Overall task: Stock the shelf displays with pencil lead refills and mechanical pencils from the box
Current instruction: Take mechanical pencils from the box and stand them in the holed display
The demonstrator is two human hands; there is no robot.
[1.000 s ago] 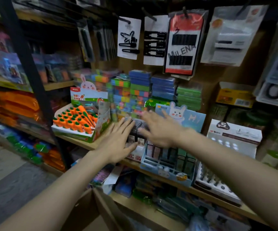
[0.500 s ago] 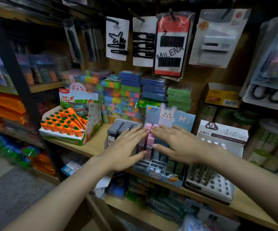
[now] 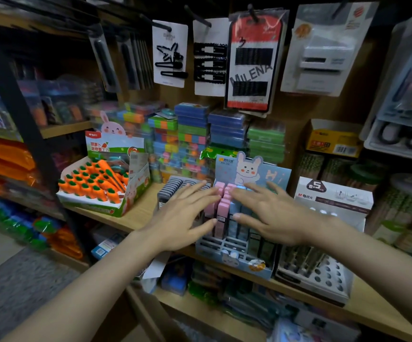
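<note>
Two bare forearms reach forward from the bottom corners toward a crowded wooden shop shelf. The left hand lies flat, palm down, fingers spread and straight, its fingertips over a dark tray of small grey-and-black flat refill packs standing in close rows. The right hand is also flat with fingers spread, resting on the tops of pink and pale-blue slim cases that stand upright in a light-blue cardboard display box with a white rabbit backing card. Neither hand grips anything — the index fingertips come near each other over the pink cases, but whether they touch cannot be told. The front slots of the blue box are empty near its front wall, which sits at the shelf's front edge. Just right of it stands a white display box marked 0.5, its grey front panel pierced with round holes, some holding dark pencils. To the left, with a strip of bare wood between, a green-and-white carton of orange carrot-shaped items sits angled at the shelf edge beside a black metal upright. Behind the hands, stacks of blue, green and multicoloured flat boxes fill the back of the shelf. Cards of black hair clips hang from hooks above. A brown cardboard edge shows low between the arms.
</note>
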